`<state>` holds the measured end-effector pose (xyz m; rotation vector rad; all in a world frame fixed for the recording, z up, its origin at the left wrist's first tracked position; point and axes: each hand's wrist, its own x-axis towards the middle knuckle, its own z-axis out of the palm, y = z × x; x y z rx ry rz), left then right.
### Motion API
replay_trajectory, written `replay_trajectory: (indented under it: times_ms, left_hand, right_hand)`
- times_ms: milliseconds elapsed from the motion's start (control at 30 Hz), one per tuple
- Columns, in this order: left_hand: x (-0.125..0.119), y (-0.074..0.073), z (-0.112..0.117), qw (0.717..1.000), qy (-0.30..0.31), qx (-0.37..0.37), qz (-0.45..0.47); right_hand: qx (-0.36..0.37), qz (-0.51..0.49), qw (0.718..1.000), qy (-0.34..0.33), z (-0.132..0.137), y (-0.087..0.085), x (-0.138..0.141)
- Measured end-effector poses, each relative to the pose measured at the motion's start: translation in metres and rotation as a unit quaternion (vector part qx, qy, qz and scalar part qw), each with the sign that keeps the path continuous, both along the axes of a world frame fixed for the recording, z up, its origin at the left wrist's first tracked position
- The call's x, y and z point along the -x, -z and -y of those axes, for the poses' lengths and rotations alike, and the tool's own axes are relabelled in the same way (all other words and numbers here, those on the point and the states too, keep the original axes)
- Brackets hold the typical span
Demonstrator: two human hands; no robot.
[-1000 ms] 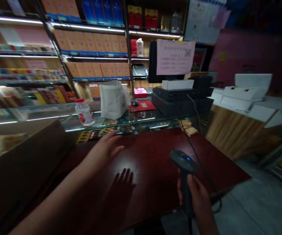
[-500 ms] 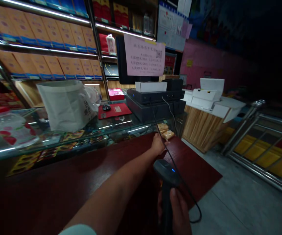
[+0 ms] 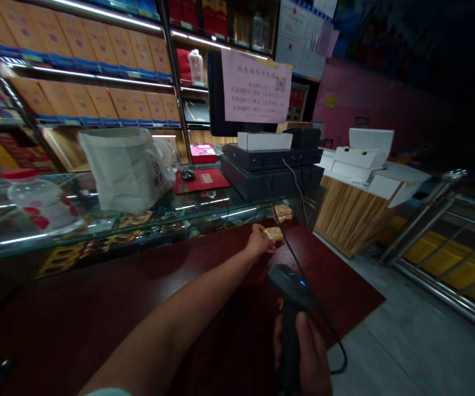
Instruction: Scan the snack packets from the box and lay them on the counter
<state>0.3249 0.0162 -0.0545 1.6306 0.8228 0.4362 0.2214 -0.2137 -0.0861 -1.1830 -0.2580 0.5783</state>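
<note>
Stretched across the dark red table (image 3: 138, 308), my left hand (image 3: 258, 242) is closed on a small yellowish plastic-wrapped snack packet (image 3: 274, 234) near the table's far edge. Just behind it lies another similar packet or two (image 3: 282, 213). My right hand (image 3: 305, 352) grips the handle of a black barcode scanner (image 3: 291, 289) upright in the foreground. A blue light glows on the scanner's head. Its black cable (image 3: 289, 245) runs up past the packets and also loops down at the right.
Behind the table stands a glass counter (image 3: 204, 212) with a white bag (image 3: 124, 170), a red-capped jar (image 3: 43, 203), a mouse (image 3: 188, 175) and a dark till base (image 3: 270, 181) under a monitor with a pink sign (image 3: 256, 85). A metal railing (image 3: 439, 225) stands at right.
My left hand has drawn one packet a little toward me and left, away from the others. The view has shifted slightly; my right hand still holds the scanner.
</note>
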Motion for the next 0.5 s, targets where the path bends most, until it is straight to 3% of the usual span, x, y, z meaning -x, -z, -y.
replay_trajectory:
  times_ms: [100, 233, 367, 500]
  left_hand:
    - [0.056, -0.001, -0.008, 0.995, -0.002, 0.097, 0.034]
    - [0.134, -0.006, -0.015, 0.985, -0.045, 0.153, 0.068]
    - [0.202, -0.016, -0.011, 0.981, -0.078, 0.132, 0.12]
    - [0.253, -0.03, 0.003, 0.977, -0.079, 0.074, 0.182]
  right_hand:
    - [-0.003, -0.026, 0.999, -0.018, 0.002, -0.008, -0.002]
    - [-0.008, -0.021, 0.999, -0.034, 0.007, -0.015, -0.003]
    - [0.004, -0.028, 0.999, -0.037, 0.008, -0.022, -0.003]
    - [0.045, -0.021, 0.997, -0.051, 0.01, -0.033, 0.009]
